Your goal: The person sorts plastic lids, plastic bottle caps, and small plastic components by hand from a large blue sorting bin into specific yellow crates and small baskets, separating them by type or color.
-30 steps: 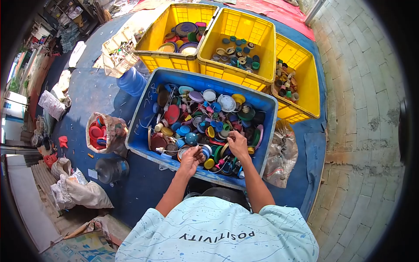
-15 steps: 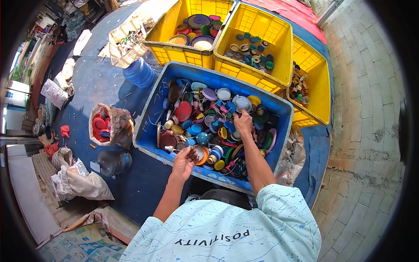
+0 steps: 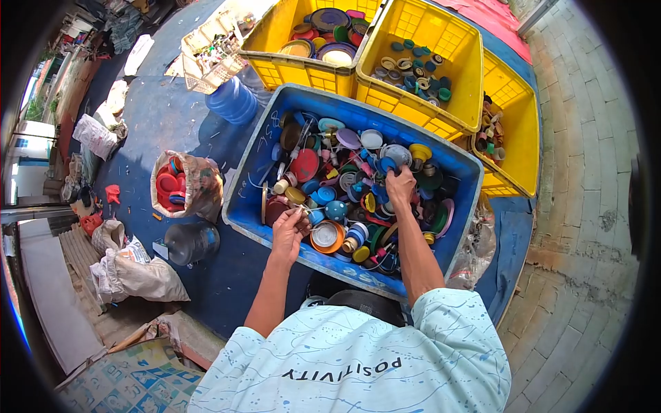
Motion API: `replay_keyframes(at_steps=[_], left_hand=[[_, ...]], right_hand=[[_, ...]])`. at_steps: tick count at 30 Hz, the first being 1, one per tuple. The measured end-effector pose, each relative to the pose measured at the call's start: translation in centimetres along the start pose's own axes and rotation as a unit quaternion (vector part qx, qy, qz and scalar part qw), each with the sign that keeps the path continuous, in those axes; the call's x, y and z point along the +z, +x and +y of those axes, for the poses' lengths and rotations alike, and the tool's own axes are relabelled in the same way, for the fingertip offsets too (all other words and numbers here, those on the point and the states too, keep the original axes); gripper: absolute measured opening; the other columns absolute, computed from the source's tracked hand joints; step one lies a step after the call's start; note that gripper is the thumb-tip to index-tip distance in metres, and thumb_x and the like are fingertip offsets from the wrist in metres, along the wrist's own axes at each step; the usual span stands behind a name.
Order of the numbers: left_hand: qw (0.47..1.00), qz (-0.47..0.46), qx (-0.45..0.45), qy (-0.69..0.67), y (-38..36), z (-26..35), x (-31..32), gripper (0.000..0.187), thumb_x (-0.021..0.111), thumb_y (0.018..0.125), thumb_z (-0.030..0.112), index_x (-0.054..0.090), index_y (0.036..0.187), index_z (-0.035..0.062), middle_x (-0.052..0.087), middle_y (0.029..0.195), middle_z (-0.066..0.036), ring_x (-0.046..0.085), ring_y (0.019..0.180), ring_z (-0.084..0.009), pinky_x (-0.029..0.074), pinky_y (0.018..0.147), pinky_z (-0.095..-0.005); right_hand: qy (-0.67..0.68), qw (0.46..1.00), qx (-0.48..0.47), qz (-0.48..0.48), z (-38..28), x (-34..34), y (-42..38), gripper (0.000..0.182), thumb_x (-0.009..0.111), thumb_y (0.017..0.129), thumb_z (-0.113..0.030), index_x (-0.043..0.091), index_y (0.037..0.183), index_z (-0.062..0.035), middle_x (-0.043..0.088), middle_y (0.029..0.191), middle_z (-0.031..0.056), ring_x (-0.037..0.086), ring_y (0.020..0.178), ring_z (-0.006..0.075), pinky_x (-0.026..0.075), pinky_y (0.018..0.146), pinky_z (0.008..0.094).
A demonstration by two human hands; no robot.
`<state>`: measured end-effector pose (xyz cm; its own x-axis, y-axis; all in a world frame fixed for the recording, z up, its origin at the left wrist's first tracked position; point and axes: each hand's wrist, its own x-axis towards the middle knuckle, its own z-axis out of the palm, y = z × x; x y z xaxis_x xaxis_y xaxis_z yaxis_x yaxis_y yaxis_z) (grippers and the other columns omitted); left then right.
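A large blue crate [image 3: 468, 160] in front of me holds a heap of mixed plastic caps and lids. Over its right part, my right hand [image 3: 401, 189] has its fingers closed at the edge of a round blue cap [image 3: 387, 164]. A translucent grey lid [image 3: 399, 154] lies just behind that cap. Near the front left rim, my left hand [image 3: 289, 230] is pinched together, with something small and whitish at the fingertips, too small to name. Close to it are an orange lid with a pale disc [image 3: 327, 236] and a dotted blue ball-shaped cap [image 3: 336, 210].
Three yellow crates [image 3: 420, 113] with sorted caps and lids stand behind the blue one. Left are a sack of red lids [image 3: 200, 182], a dark water jug [image 3: 193, 244], a blue water jug [image 3: 233, 101] and a cream basket [image 3: 206, 65]. A block wall [image 3: 578, 172] runs along the right.
The view has shifted, so the crates appear farther right and slightly higher. At my right fingertips, the blue cap now shows in front of the grey lid. My left hand stays pinched near the rim.
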<state>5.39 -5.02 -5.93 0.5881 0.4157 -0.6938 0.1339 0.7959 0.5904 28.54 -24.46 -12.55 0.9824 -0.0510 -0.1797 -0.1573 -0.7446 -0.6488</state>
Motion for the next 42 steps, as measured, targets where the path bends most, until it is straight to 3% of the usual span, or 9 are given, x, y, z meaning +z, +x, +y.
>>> replay_keyframes(at_steps=[2,5,8,12,20,30,33,37,42], left_hand=[[0.994,-0.007,0.025,0.107,0.9,-0.1,0.3,0.016,0.066,0.088,0.014,0.059,0.1,0.006,0.063,0.086,-0.002,0.06,0.075,-0.0101,0.049,0.068,-0.025],[0.935,-0.036,0.094,0.341,2.6,-0.5,1.3,0.033,0.074,0.08,0.015,0.06,0.107,0.0028,0.066,0.09,-0.007,0.063,0.078,-0.0154,0.048,0.068,-0.0262],[0.744,-0.028,0.278,0.607,7.0,-2.1,0.4,0.043,0.076,0.075,0.017,0.059,0.113,0.0027,0.067,0.094,-0.01,0.064,0.08,-0.0229,0.049,0.07,-0.0315],[0.594,-0.022,0.298,0.747,8.5,-1.3,3.3,0.046,0.07,0.072,0.014,0.06,0.116,0.0057,0.064,0.107,-0.016,0.057,0.098,-0.0364,0.044,0.088,-0.0417],[0.513,-0.088,0.225,0.823,11.6,-3.1,2.7,0.056,0.065,0.07,0.013,0.053,0.125,0.0078,0.061,0.114,-0.017,0.053,0.104,-0.038,0.042,0.087,-0.0475],[0.622,-0.118,0.244,0.735,11.6,-1.6,2.6,0.051,0.074,0.07,0.029,0.061,0.111,0.002,0.066,0.095,-0.023,0.063,0.089,-0.0398,0.05,0.078,-0.0433],[0.687,-0.109,0.168,0.698,10.6,-0.1,3.5,0.042,0.068,0.078,0.027,0.062,0.111,0.0019,0.067,0.091,-0.017,0.066,0.081,-0.0277,0.05,0.072,-0.0365],[0.865,-0.15,0.12,0.463,9.4,-0.2,4.3,0.018,0.056,0.089,0.014,0.064,0.101,0.0028,0.061,0.08,0.001,0.052,0.066,-0.0062,0.042,0.059,-0.0238],[0.931,-0.189,0.022,0.312,6.5,-0.3,7.7,0.021,0.062,0.089,0.016,0.062,0.106,0.0049,0.062,0.085,0.0,0.057,0.071,-0.007,0.048,0.064,-0.0232]], right_hand=[[0.044,0.999,0.025,0.009,0.6,-1.7,-0.8,0.033,0.063,0.08,-0.027,0.063,0.097,0.0015,0.066,0.094,0.0239,0.063,0.089,0.0421,0.048,0.078,0.0465],[0.133,0.988,0.084,-0.003,3.6,-3.6,-2.8,0.029,0.066,0.081,-0.026,0.062,0.093,-0.0002,0.065,0.083,0.0129,0.064,0.075,0.0268,0.05,0.069,0.0381],[0.28,0.945,0.158,-0.063,3.8,-7.0,-7.0,0.022,0.066,0.084,-0.021,0.06,0.092,-0.0023,0.062,0.078,0.0056,0.061,0.068,0.0152,0.049,0.061,0.0295],[0.438,0.865,0.216,-0.116,5.4,-8.4,-11.3,0.014,0.064,0.087,-0.016,0.057,0.093,-0.0053,0.061,0.077,0.0023,0.058,0.062,0.0087,0.047,0.056,0.0223],[0.455,0.845,0.238,-0.147,5.5,-8.8,-14.5,0.014,0.064,0.087,-0.016,0.056,0.093,-0.0057,0.062,0.078,0.0029,0.059,0.065,0.0098,0.047,0.06,0.0233],[0.438,0.856,0.214,-0.172,4.4,-8.2,-13.1,0.014,0.062,0.088,-0.014,0.056,0.097,-0.0043,0.061,0.079,0.0032,0.057,0.065,0.0103,0.047,0.061,0.024],[0.451,0.848,0.205,-0.187,4.0,-7.8,-13.1,0.016,0.062,0.088,-0.014,0.055,0.1,-0.0049,0.061,0.082,0.0031,0.058,0.068,0.0103,0.047,0.061,0.024],[0.442,0.848,0.209,-0.203,3.2,-7.6,-13.0,0.023,0.064,0.088,-0.017,0.053,0.106,-0.006,0.061,0.087,0.0025,0.059,0.071,0.0105,0.047,0.062,0.024],[0.508,0.803,0.228,-0.21,2.7,-7.4,-12.3,0.025,0.068,0.088,-0.02,0.054,0.106,-0.0081,0.061,0.085,0.0012,0.058,0.073,0.0104,0.047,0.064,0.0248]])
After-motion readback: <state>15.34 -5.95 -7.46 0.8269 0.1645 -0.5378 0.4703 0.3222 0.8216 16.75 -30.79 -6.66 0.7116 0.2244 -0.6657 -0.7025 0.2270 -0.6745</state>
